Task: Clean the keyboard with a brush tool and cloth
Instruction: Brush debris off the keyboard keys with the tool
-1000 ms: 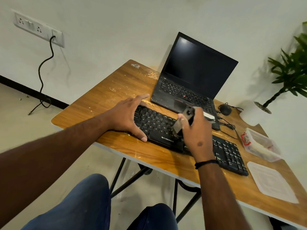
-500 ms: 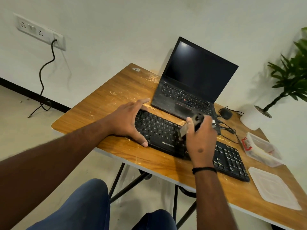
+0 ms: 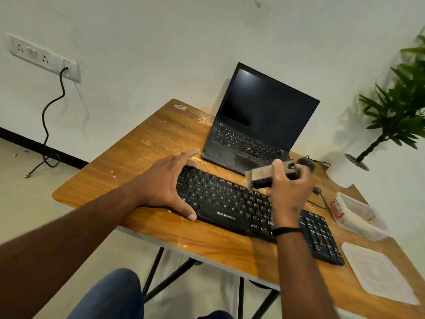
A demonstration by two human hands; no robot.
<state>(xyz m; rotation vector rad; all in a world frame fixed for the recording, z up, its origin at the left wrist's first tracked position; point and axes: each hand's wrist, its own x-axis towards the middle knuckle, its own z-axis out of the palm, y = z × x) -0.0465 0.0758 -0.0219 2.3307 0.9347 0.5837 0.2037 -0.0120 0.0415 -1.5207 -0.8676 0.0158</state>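
Note:
A black keyboard (image 3: 230, 203) lies slantwise across the wooden table (image 3: 147, 153). My left hand (image 3: 161, 185) rests flat on the keyboard's left end, thumb on its near edge, fingers spread. My right hand (image 3: 287, 189) is closed around a dark brush tool (image 3: 259, 178). The brush is lifted above the keyboard's middle, and its pale bristle end points left. No cloth is in sight.
An open black laptop (image 3: 257, 125) stands behind the keyboard. A mouse (image 3: 305, 163) and its cable lie at the right. A clear plastic box (image 3: 358, 215) and its lid (image 3: 377, 272) sit at the right edge. A potted plant (image 3: 395, 111) stands beyond. Pale crumbs dot the tabletop.
My right hand has lifted the brush off the keys and swung it up and to the right. My left hand has stayed on the keyboard's left end.

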